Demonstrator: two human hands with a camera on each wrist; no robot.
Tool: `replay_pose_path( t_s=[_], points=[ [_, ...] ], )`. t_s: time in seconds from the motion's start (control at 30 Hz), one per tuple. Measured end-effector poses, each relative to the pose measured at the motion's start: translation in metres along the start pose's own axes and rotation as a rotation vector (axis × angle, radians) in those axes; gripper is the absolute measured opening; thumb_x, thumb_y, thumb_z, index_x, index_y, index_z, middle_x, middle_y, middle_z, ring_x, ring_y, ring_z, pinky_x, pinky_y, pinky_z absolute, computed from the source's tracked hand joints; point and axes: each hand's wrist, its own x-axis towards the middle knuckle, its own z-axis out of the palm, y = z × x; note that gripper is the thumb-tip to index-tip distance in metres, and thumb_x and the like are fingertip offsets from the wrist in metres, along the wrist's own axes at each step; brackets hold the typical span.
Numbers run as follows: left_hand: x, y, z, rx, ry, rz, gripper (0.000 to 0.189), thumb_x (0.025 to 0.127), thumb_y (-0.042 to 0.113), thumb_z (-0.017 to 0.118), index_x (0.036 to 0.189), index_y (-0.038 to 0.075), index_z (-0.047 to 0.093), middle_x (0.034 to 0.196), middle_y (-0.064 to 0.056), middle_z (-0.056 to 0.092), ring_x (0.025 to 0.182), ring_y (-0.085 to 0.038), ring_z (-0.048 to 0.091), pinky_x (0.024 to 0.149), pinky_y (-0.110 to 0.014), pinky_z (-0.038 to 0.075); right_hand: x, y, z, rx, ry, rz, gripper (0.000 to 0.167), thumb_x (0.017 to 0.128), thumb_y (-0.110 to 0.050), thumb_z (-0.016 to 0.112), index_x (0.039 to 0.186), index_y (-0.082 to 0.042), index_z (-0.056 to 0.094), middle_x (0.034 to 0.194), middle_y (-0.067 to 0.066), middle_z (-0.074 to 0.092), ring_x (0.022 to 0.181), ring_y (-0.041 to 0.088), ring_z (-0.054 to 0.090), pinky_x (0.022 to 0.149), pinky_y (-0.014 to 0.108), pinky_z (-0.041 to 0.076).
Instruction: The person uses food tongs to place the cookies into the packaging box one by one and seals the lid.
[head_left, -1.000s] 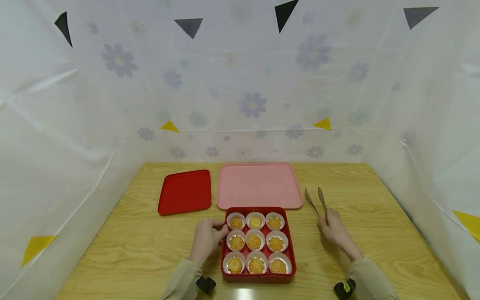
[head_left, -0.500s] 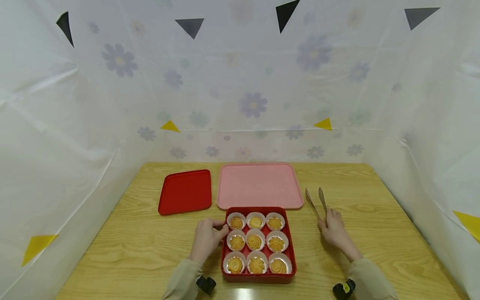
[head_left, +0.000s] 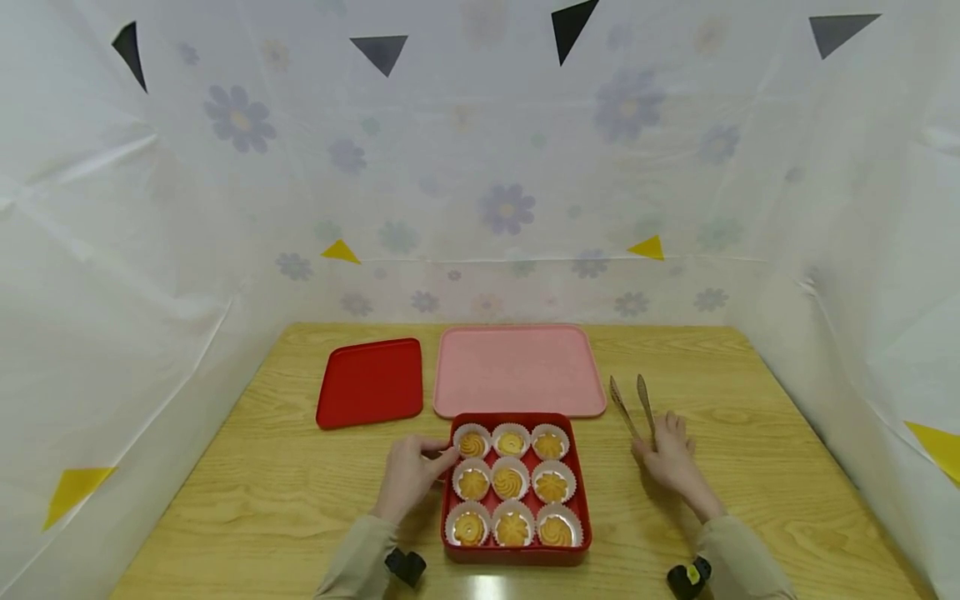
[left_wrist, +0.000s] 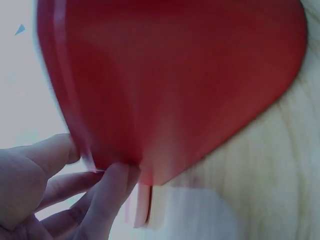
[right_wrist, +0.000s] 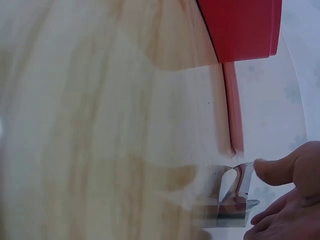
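A red square box (head_left: 517, 557) holds several swirled and star-shaped cookies (head_left: 507, 483) in white paper cups, set in rows. At its left wall, near the far corner, my left hand (head_left: 411, 473) pinches the rim; the left wrist view shows the thumb and fingertips on the red wall (left_wrist: 175, 90). My right hand (head_left: 670, 461) is at the near end of metal tongs (head_left: 622, 407), which lie spread on the table. In the right wrist view the thumb tip meets the edge of the tongs (right_wrist: 235, 192), and the other fingers are extended apart from it.
Behind the box lies a pink tray (head_left: 517, 371). A smaller red tray (head_left: 371, 383) is to its left. The wooden table (head_left: 285, 508) is enclosed by white sheeting (head_left: 480, 150) at the back and sides.
The fingers of my right hand have spread and straightened beside the tongs. The left hand stays on the box, its wrist shifted slightly left. Box and trays have not moved.
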Motion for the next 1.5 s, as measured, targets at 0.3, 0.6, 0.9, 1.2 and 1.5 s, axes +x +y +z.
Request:
replay_pose_path(
  t_s=[0.3,0.6,0.9,1.2,1.5],
  points=[
    [0.038,-0.032,-0.064,0.131,0.125,-0.062,0.029,0.096,0.026,0.066,0.101,0.0,0.079,0.085,-0.018,0.077,0.074,-0.024,0.073,0.065,-0.034,0.056,-0.002,-0.012,-0.005,0.135,0.001,-0.086,0.068,0.107,-0.019,0.041,0.147,0.026,0.009,0.152,0.052,-0.004,0.14,0.07,-0.008,0.106,0.082,-0.005],
    [0.079,-0.088,-0.13,0.424,0.268,-0.177,0.043,0.098,0.017,0.05,0.124,-0.015,0.061,0.12,-0.035,0.065,0.107,-0.05,0.063,0.091,-0.057,0.051,0.003,-0.032,0.0,0.227,0.074,-0.12,0.061,0.107,-0.024,0.042,0.151,0.014,0.026,0.158,0.04,0.018,0.145,0.06,0.015,0.114,0.073,0.017],
    [0.09,-0.116,-0.141,0.517,0.188,-0.322,0.032,0.096,0.019,0.051,0.093,-0.012,0.06,0.1,-0.039,0.063,0.094,-0.053,0.062,0.074,-0.055,0.053,0.005,-0.044,0.014,0.315,0.135,-0.189,0.046,0.105,-0.017,0.048,0.142,0.01,0.047,0.148,0.033,0.046,0.135,0.051,0.045,0.11,0.065,0.036],
    [0.089,-0.115,-0.14,0.429,0.256,-0.347,0.022,0.091,0.008,0.052,0.099,-0.008,0.065,0.104,-0.033,0.066,0.093,-0.048,0.064,0.072,-0.052,0.053,0.005,-0.042,0.017,0.289,0.142,-0.182,0.041,0.104,-0.016,0.051,0.138,0.007,0.054,0.136,0.026,0.06,0.114,0.019,0.06,0.1,0.026,0.047],
    [0.085,-0.098,-0.149,0.199,0.38,-0.274,0.036,0.091,0.011,0.049,0.107,-0.015,0.069,0.108,-0.036,0.067,0.099,-0.049,0.062,0.082,-0.051,0.051,0.005,-0.042,0.014,0.311,0.129,-0.174,0.041,0.103,-0.015,0.052,0.137,0.007,0.055,0.134,0.027,0.061,0.108,0.012,0.062,0.09,0.019,0.048]
  ],
)
